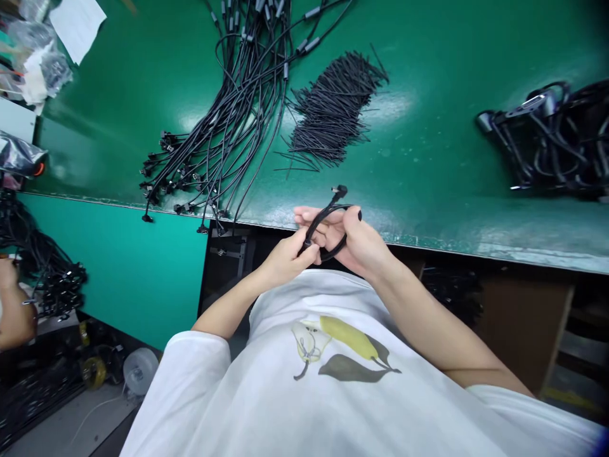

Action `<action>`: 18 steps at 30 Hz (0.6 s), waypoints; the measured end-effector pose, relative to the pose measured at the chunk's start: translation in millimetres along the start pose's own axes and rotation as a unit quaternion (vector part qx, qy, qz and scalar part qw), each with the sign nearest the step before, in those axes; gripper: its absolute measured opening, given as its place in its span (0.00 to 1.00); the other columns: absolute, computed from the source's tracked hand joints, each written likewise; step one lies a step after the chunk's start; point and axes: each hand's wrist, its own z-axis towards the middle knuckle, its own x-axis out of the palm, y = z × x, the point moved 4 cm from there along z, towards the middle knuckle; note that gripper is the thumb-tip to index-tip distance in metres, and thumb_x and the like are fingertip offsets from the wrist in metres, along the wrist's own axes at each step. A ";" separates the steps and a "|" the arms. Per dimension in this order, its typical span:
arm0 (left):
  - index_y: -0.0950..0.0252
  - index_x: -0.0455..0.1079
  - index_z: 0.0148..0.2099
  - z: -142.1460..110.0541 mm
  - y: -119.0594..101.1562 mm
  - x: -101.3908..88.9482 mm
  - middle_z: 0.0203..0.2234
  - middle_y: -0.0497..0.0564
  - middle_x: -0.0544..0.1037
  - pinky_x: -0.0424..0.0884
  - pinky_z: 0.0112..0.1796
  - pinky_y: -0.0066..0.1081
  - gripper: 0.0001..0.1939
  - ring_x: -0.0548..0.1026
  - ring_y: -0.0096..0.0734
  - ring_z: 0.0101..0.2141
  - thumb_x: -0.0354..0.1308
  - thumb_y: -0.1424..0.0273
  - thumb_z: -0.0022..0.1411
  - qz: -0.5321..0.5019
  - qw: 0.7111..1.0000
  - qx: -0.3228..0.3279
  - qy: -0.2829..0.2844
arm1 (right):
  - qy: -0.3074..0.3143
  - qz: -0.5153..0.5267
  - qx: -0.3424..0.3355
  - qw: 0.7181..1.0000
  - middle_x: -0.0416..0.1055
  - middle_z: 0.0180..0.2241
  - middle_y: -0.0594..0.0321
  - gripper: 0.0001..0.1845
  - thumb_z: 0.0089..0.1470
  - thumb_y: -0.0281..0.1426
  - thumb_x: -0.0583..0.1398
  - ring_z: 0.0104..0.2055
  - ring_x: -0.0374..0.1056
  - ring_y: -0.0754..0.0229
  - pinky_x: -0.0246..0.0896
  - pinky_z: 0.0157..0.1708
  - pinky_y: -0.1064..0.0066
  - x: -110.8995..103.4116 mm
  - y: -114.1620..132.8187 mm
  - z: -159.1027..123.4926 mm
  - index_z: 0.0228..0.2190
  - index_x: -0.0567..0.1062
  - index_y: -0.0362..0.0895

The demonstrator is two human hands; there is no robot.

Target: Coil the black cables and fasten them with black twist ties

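Observation:
A black cable (318, 222) is looped into a small coil between my two hands, just over the table's near edge. Its angled plug (339, 190) sticks up at the top of the coil. My left hand (295, 254) pinches the coil's left side between thumb and fingers. On the other side, my right hand (359, 238) has its thumb over the coil, with its fingers stretched behind the loop. Beyond my hands lies a pile of short black ties (333, 111). Left of that pile, many loose black cables (238, 120) spread out, their connectors toward the near edge.
Coiled cables (554, 133) lie in a heap on the right of the green table (438, 127). Plastic bags (35, 54) and a white paper (78, 25) are at the far left. Another person's arm (14, 304) shows beside a cable bundle (42, 260) at the left edge.

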 end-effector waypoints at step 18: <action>0.66 0.69 0.49 9.6 10.6 17.4 0.40 0.58 0.79 0.75 0.44 0.41 0.28 0.79 0.38 0.40 0.59 0.47 0.60 -0.352 0.917 -0.123 0.146 | -0.038 -0.049 -0.018 0.998 0.48 0.15 0.72 0.42 0.38 0.75 0.46 0.17 0.53 0.68 0.67 0.29 0.67 -0.4 22.3 23.7 0.22 0.60 0.47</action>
